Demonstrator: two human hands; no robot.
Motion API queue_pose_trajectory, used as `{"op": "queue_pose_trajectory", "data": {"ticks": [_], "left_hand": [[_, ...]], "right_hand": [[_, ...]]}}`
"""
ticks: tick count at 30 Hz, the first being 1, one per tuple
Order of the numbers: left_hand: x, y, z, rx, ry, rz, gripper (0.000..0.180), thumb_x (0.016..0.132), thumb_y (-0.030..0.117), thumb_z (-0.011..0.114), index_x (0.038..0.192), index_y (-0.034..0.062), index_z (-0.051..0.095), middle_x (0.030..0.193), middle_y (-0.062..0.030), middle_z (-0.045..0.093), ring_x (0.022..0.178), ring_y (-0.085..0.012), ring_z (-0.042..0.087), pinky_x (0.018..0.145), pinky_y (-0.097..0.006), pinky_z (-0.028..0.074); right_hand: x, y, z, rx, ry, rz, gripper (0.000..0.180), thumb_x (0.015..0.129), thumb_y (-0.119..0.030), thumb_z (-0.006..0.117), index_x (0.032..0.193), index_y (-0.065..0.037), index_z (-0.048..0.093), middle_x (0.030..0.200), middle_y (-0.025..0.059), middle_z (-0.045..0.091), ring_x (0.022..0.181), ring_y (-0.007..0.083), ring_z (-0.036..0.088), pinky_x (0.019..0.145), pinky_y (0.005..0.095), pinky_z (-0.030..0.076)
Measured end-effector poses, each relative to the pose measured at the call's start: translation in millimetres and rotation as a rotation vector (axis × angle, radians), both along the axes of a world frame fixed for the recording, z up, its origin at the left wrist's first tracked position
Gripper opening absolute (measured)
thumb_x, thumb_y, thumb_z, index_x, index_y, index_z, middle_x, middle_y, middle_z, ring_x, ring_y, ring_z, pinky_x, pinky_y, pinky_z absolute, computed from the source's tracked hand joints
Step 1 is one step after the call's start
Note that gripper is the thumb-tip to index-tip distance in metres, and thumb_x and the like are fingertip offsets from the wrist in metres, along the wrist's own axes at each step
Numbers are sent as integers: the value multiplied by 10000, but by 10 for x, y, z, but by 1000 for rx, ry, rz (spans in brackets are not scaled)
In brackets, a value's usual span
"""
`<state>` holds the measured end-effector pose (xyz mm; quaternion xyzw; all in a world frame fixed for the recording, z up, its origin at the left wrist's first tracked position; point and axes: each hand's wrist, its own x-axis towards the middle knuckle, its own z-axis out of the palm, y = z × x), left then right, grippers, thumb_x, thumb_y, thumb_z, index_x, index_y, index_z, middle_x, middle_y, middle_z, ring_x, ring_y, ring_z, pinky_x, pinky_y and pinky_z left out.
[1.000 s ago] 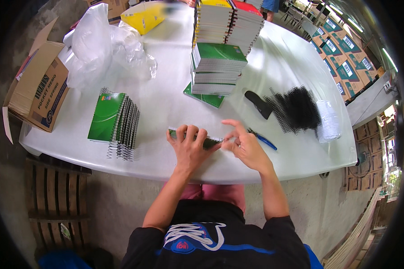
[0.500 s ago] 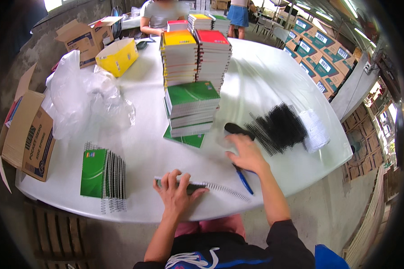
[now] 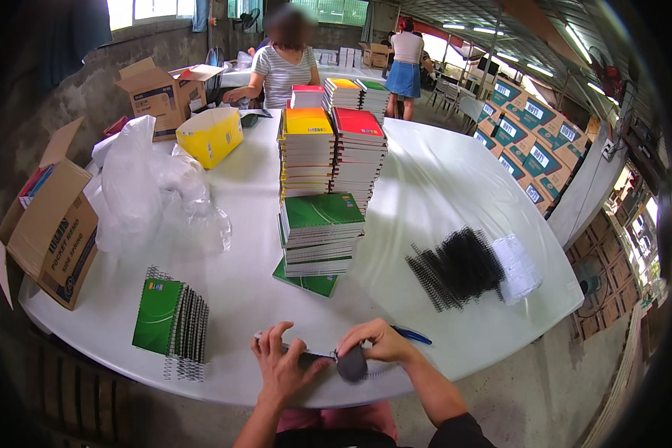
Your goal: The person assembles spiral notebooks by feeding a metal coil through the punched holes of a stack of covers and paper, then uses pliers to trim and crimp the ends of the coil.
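My left hand (image 3: 282, 367) grips a thin notebook (image 3: 317, 349) held on edge near the table's front, its fingers curled over the top. A wire coil (image 3: 381, 370) trails to the right from the notebook's end. My right hand (image 3: 377, 342) is closed on a dark rounded object (image 3: 352, 366), held against the coil where it meets the notebook; its exact kind does not show. Just beyond that hand lies a blue-handled tool (image 3: 412, 335). Green notebooks (image 3: 157, 317) with coils sticking out lie at the left.
Tall stacks of green (image 3: 322, 212), yellow (image 3: 306, 123) and red notebooks (image 3: 359, 124) stand mid-table. Black coils (image 3: 459, 269) and white coils (image 3: 517, 270) lie at right. Plastic bags (image 3: 131, 194), a yellow box (image 3: 210, 140) and cartons (image 3: 67, 246) fill the left. A person (image 3: 287, 67) sits across.
My right hand has taken the dark object from the table beside the black coils and brought it back to the notebook's coil. My left hand stays on the notebook. The view has tilted up.
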<state>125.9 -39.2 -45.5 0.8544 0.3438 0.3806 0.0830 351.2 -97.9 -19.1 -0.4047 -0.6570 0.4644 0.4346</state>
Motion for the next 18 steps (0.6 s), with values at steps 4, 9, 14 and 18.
{"op": "queue_pose_trajectory", "data": {"ticks": [4, 9, 14, 18], "left_hand": [[46, 10, 34, -44, -24, -29, 478, 627, 528, 760, 706, 107, 549, 1206, -118, 460, 1123, -318, 384, 962, -513, 239], [3, 26, 58, -68, -61, -19, 481, 613, 522, 766, 700, 97, 557, 1213, -121, 463, 1171, -328, 369, 973, -526, 250], [-1, 33, 38, -62, -23, -53, 496, 595, 524, 773, 698, 87, 560, 1251, -137, 439, 1173, -341, 371, 970, -528, 260], [48, 53, 53, -55, -19, -58, 493, 592, 507, 780, 708, 81, 561, 1280, -144, 415, 1159, -351, 389, 973, -513, 266]], "right_hand": [[54, -7, 14, 36, 203, -142, 291, 668, 113, 631, 909, -31, 707, 893, 69, 679, 852, 164, 632, 782, 275, 487], [-59, 185, -27, -29, -187, -298, 234, 663, 86, 653, 861, -26, 709, 878, 87, 679, 839, 179, 642, 769, 287, 487], [-90, 99, 113, 99, -236, -135, 275, 639, 87, 658, 867, -53, 720, 859, 74, 678, 826, 194, 646, 768, 292, 496], [-45, 84, 112, 86, 192, -26, 305, 614, 92, 648, 856, -78, 725, 861, 80, 680, 807, 198, 649, 738, 283, 503]]}}
